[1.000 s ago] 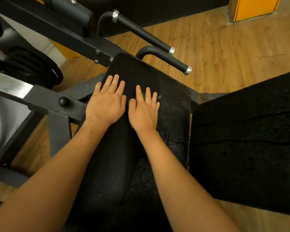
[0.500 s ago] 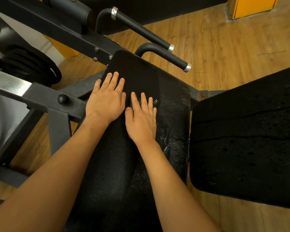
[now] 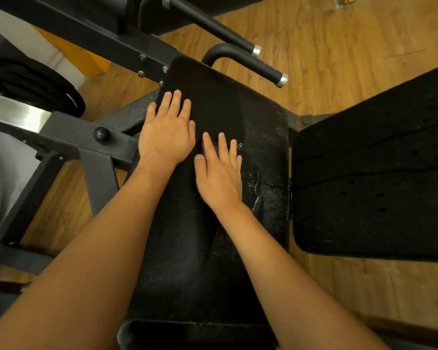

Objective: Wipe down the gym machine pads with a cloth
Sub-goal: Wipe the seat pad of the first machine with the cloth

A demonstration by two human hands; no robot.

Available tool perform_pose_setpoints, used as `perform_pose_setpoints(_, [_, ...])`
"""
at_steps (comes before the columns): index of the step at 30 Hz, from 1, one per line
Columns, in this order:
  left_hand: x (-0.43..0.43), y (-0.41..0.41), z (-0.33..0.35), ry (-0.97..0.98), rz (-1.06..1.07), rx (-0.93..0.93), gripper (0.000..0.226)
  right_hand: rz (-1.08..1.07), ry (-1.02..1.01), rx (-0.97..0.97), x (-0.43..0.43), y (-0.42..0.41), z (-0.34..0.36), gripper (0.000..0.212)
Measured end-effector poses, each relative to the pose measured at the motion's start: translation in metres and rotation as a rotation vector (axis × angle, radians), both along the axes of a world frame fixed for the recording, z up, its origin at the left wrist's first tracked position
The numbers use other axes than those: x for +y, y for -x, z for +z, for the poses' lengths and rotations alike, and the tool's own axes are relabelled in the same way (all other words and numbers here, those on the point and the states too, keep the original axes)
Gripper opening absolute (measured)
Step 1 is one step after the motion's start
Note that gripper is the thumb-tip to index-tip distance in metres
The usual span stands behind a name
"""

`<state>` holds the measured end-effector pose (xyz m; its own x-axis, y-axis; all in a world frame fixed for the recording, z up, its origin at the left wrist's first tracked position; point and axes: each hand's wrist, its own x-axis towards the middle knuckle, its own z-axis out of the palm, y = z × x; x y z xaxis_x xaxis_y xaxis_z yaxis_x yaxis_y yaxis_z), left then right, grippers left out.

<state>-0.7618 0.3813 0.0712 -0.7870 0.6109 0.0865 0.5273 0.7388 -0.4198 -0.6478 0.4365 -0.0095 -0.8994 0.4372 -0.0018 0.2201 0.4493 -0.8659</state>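
Note:
A long black machine pad (image 3: pixel 268 152), cracked and flaking on its right side, runs away from me in the middle. A dark cloth (image 3: pixel 213 102) lies spread over the pad's left and far part, hard to tell from the pad. My left hand (image 3: pixel 167 132) presses flat on the cloth near the pad's left edge, fingers straight. My right hand (image 3: pixel 219 170) lies flat beside it, a little closer to me, fingers straight on the cloth's edge. A second worn black pad (image 3: pixel 369 173) sits to the right, untouched.
Two black handle bars with chrome ends (image 3: pixel 263 69) stick out beyond the pad's far end. Grey steel frame members (image 3: pixel 68 135) and stacked black weight plates (image 3: pixel 36 84) crowd the left. Wooden floor (image 3: pixel 339 59) lies around the machine.
My right hand has slid back along the pad toward me, now trailing the left. The left hand keeps its place on the cloth. The view has shifted slightly.

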Motion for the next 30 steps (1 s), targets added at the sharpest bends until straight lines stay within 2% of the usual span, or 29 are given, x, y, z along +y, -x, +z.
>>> perform_pose_setpoints(9, [0.001,0.0,0.002,0.033,0.003,-0.004,0.058,-0.018,0.008,0.018,-0.03,-0.032,0.003,0.057])
perform_pose_setpoints(18, [0.002,-0.003,0.002,0.033,0.003,-0.004,0.057,-0.065,0.013,0.015,-0.027,-0.021,0.006,0.056])
perform_pose_setpoints(23, [0.002,-0.004,0.003,0.025,0.003,0.009,0.057,-0.019,0.014,0.03,-0.044,-0.047,0.006,0.057])
perform_pose_setpoints(30, [0.001,-0.003,0.001,0.018,0.003,0.015,0.056,0.012,0.045,0.066,-0.032,-0.039,0.003,0.056])
